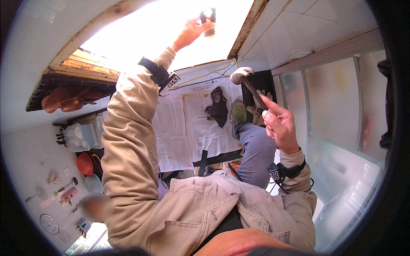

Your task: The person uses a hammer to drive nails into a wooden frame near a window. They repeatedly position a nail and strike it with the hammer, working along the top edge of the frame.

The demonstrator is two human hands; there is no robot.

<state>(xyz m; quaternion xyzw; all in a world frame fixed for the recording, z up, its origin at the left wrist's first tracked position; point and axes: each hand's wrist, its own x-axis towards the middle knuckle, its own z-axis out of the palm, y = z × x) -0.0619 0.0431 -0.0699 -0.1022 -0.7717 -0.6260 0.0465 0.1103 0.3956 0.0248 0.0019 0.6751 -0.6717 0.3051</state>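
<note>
High up against a bright, overexposed opening, my left hand [190, 33] is closed round a short dark object [209, 23]; glare hides its kind. My right hand [280, 128] grips the dark handle of a hammer [242, 76], with the thumb and index finger laid along it. The hammer's pale metal head points up and away from me, apart from the opening's frame. Below, between my arms, a crumpled black pouch or cloth [218, 107] lies on spread newspaper [173, 128].
A rusty, worn frame [245, 32] edges the opening. Yellow and blue wires [200, 78] run below it. My green shoe [238, 113] rests beside the newspaper, near a greyish glove [258, 104]. Frosted panels [333, 98] stand at right. Utensils and a red bowl [85, 164] are at left.
</note>
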